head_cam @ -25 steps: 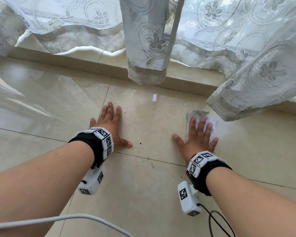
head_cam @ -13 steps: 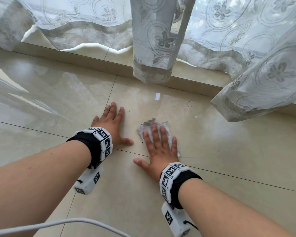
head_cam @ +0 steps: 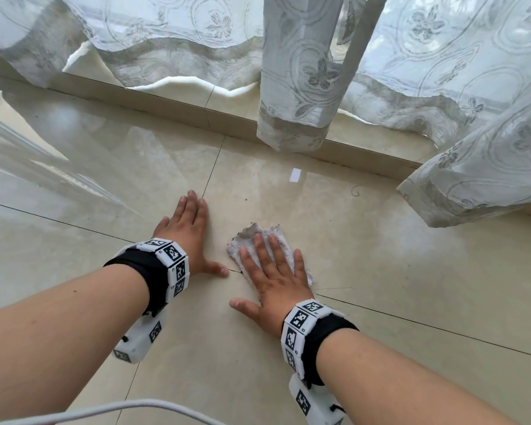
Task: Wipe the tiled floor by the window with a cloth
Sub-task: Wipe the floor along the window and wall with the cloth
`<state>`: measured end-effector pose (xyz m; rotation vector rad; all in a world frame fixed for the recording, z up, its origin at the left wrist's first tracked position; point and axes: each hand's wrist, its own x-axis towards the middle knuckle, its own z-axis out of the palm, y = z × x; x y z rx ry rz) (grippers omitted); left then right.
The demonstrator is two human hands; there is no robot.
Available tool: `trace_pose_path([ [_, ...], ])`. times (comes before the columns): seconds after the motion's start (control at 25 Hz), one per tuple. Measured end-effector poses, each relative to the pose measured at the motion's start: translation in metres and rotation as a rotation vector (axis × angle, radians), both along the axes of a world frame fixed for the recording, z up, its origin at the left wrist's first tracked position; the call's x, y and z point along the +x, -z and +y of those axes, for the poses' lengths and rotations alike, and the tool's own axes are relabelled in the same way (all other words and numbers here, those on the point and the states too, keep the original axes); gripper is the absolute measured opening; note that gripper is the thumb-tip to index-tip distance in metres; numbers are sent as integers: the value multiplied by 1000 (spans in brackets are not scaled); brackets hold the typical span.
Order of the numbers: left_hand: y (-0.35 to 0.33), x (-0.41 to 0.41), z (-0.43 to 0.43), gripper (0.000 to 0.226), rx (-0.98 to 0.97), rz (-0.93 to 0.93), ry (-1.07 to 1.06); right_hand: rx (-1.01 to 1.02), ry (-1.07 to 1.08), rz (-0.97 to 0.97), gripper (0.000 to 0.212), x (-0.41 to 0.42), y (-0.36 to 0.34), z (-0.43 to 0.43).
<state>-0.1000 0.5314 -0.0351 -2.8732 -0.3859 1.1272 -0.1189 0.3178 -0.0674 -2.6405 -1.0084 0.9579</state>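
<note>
My right hand (head_cam: 273,283) lies flat, fingers (head_cam: 259,253) straight and spread, pressing the grey-stained cloth (head_cam: 255,233) onto the floor (head_cam: 396,271), just beside my left hand (head_cam: 190,237), which rests flat on the tile. Both wristbands (head_cam: 301,326) carry square black-and-white markers; their tiny print is unreadable.

Glossy beige floor (head_cam: 411,302) tiles with thin dark joints run up to a low brown ledge (head_cam: 166,111) under the window. Above the ledge hang sheer white curtains (head_cam: 166,32) stitched with flowers and scrolls, with daylight glowing through them. One gathered curtain panel (head_cam: 298,87) drops across the ledge's middle. A curtain fold (head_cam: 472,185) at the ledge's right end hangs out over the tiles. In front of the ledge's left end, the tiles mirror pale streaks of light.
</note>
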Motion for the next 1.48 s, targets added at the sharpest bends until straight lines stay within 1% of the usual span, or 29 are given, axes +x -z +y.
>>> trace_pose_path([
  [0.08,-2,0,-7,155,-1,6,-3,-2,37,3,86,12,1,-6],
  [0.4,-10,-2,-41,155,-51,-1,-9,-105,316,44,87,81,-3,-54],
  [0.64,-14,-1,-66,156,-99,-31,-11,-136,451,-3,91,121,-15,-77],
  [0.8,-15,-4,-77,157,-123,-47,-4,-108,455,-31,90,138,-22,-83],
  [0.92,-15,-4,-83,157,-128,-50,14,-112,439,-103,90,136,-22,-85],
  [1.12,-13,-2,-96,157,-148,-53,38,-133,365,-140,89,139,-25,-77],
  [1.48,-14,-5,-104,157,-166,-31,44,-49,238,-198,87,149,-27,-51],
])
